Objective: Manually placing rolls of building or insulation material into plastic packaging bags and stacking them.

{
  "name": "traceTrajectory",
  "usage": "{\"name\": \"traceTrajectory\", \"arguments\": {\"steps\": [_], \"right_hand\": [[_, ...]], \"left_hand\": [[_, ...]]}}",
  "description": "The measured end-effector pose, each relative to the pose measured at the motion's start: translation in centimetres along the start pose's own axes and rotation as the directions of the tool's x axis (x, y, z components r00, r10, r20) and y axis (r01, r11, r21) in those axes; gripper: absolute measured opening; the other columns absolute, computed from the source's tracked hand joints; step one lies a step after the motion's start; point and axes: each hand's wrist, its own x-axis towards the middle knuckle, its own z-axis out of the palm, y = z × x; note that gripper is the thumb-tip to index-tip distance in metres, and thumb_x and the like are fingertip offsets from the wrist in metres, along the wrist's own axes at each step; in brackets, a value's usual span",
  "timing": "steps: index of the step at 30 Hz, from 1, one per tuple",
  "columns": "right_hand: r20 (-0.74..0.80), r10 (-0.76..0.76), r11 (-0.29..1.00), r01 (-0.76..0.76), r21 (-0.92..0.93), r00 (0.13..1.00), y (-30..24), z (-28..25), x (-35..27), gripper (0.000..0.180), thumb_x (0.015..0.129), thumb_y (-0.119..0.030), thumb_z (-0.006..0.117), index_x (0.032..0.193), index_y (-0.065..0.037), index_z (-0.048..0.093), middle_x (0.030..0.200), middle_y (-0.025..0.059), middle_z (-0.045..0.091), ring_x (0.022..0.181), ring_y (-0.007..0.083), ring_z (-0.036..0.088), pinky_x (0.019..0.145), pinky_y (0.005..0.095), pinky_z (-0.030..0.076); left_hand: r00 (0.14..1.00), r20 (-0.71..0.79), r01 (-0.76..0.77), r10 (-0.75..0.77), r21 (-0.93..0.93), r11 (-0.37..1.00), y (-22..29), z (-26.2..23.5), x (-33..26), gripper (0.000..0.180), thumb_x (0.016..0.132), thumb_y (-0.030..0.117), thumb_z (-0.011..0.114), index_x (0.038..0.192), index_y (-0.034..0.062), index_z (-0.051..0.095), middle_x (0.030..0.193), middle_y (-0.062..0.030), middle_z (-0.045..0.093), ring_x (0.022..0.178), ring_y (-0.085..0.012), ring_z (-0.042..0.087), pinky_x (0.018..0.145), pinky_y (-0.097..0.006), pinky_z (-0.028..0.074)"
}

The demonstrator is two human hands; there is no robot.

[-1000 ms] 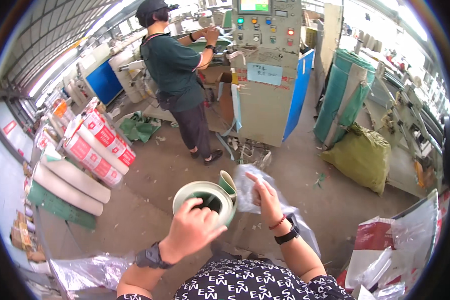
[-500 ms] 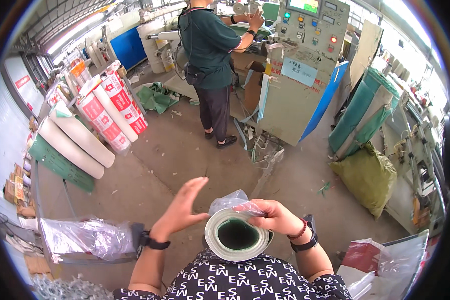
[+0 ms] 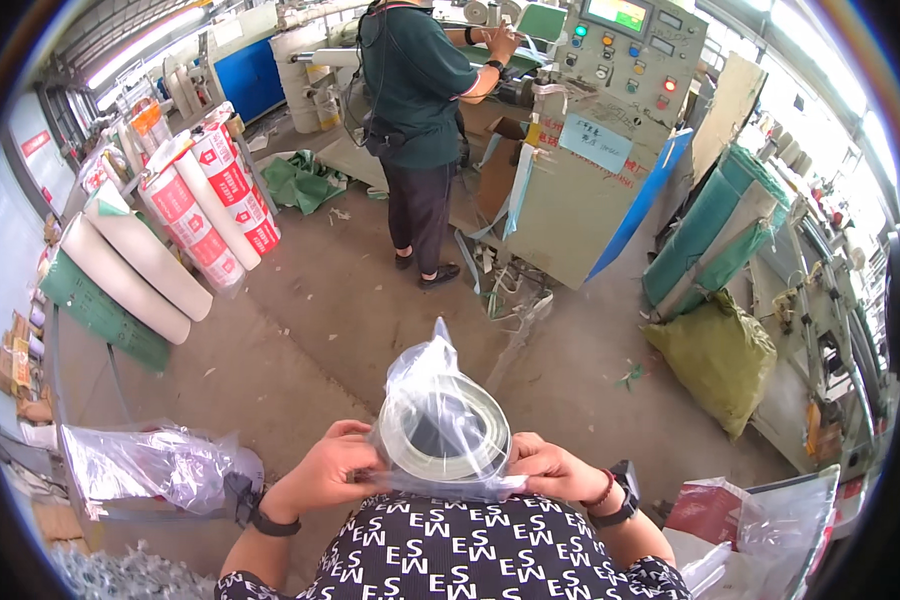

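An upright roll of pale sheet material [image 3: 398, 442] stands close against my body, its hollow core facing up. A clear plastic bag [image 3: 425, 372] lies over its top end, with one corner poking up at the far side. At the roll's left side my left hand [image 3: 338, 468] pinches the edge of the bag. On the opposite side my right hand [image 3: 555, 468] grips the bag's edge, fingers curled near the rim. The roll's lower part is hidden beneath its top.
A co-worker [image 3: 417, 130] stands ahead at a control cabinet [image 3: 580, 190]. Several wrapped rolls [image 3: 195, 205] lean at the left. At the right are a green roll [image 3: 715, 235] and an olive sack [image 3: 720, 360]. Folded clear plastic [image 3: 160, 470] lies at the near left.
The clear bag, earlier bunched in my right hand at the far rim, now covers the roll's top. My left hand came down from the air to the roll's left side; my right moved lower.
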Motion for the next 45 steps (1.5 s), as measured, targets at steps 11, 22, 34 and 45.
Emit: {"name": "traceTrajectory", "arguments": {"steps": [11, 22, 34, 45], "right_hand": [[-0.177, 0.218, 0.789, -0.280, -0.547, 0.960, 35.2, 6.1, -3.5, 0.022, 0.079, -0.017, 0.061, 0.100, -0.020, 0.070, 0.102, 0.0016, 0.063, 0.103, 0.0232, 0.058, 0.080, 0.0395, 0.047], [0.162, 0.786, 0.422, -0.327, -0.846, 0.597, 41.6, 11.5, 12.9, 0.025, 0.083, -0.016, 0.057, 0.104, -0.022, 0.071, 0.115, 0.0017, 0.061, 0.115, 0.0225, 0.054, 0.088, 0.0412, 0.047], [-0.248, 0.670, 0.626, -0.712, -0.319, 0.700, 51.2, 10.5, 23.2, 0.028, 0.089, -0.025, 0.047, 0.092, -0.004, 0.066, 0.100, 0.0143, 0.064, 0.099, 0.0369, 0.058, 0.083, 0.0430, 0.047], [-0.042, 0.612, 0.774, -0.588, 0.234, 0.790, 36.9, 7.8, 6.6, 0.028, 0.098, -0.026, 0.051, 0.106, -0.002, 0.061, 0.102, 0.0086, 0.065, 0.094, 0.0186, 0.057, 0.085, 0.0340, 0.047]], "left_hand": [[0.781, -0.131, 0.588, -0.611, -0.177, 0.789, -16.5, 16.5, -4.4, 0.035, 0.084, 0.020, 0.064, 0.115, 0.0039, 0.060, 0.117, -0.0206, 0.060, 0.111, -0.0374, 0.055, 0.099, -0.047, 0.040], [0.487, -0.196, 0.870, -0.851, 0.196, 0.452, -45.6, 30.7, -18.2, 0.034, 0.086, 0.021, 0.062, 0.115, 0.0043, 0.061, 0.117, -0.0210, 0.060, 0.110, -0.0390, 0.055, 0.095, -0.049, 0.042], [0.490, 0.009, 0.845, -0.871, -0.252, 0.473, -49.7, 15.3, -3.4, 0.027, 0.088, 0.032, 0.054, 0.092, 0.0079, 0.065, 0.087, -0.0099, 0.065, 0.084, -0.0241, 0.062, 0.074, -0.039, 0.047], [0.353, -0.039, 0.362, -0.935, -0.916, 0.175, -26.4, 15.6, -4.8, 0.025, 0.097, 0.027, 0.051, 0.081, 0.0079, 0.056, 0.072, 0.0055, 0.048, 0.065, -0.0059, 0.043, 0.058, -0.022, 0.035]]}}
